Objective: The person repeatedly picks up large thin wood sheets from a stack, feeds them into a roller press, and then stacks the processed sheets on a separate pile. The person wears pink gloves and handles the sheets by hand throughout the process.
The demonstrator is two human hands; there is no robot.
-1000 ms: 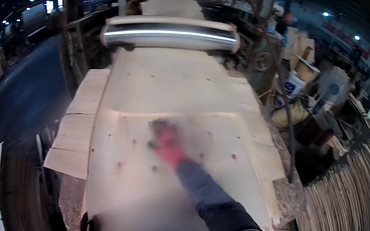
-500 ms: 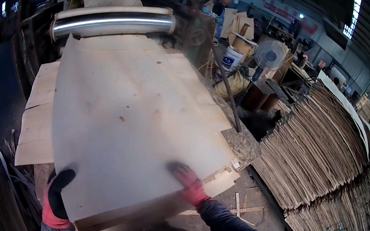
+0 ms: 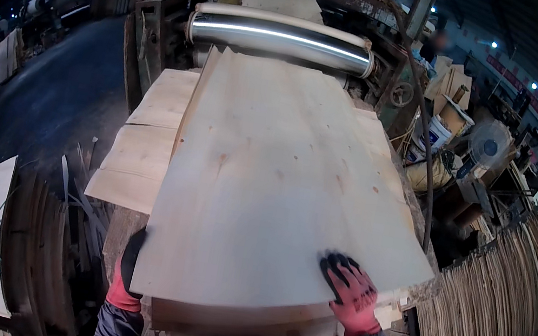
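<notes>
A large pale wood veneer sheet (image 3: 281, 177) lies lifted over a stack of similar sheets, its far end near a shiny steel roller (image 3: 280, 36). My left hand (image 3: 127, 272), in a red and black glove, grips the sheet's near left edge from the side and below. My right hand (image 3: 352, 289), gloved the same way, presses down flat on the sheet's near right corner, fingers spread over the top face. The sheet's near edge sits just in front of my striped sleeves.
More veneer sheets (image 3: 144, 147) stick out left of the stack. Tall piles of stacked veneer (image 3: 502, 307) stand at the right. Buckets (image 3: 438, 132), a fan (image 3: 490, 144) and clutter sit at the back right. A dark floor aisle (image 3: 45, 102) runs along the left.
The view has swung back to face the roller. Both hands now hold the top sheet's near edge, and the sheet points straight toward the roller instead of lying skewed.
</notes>
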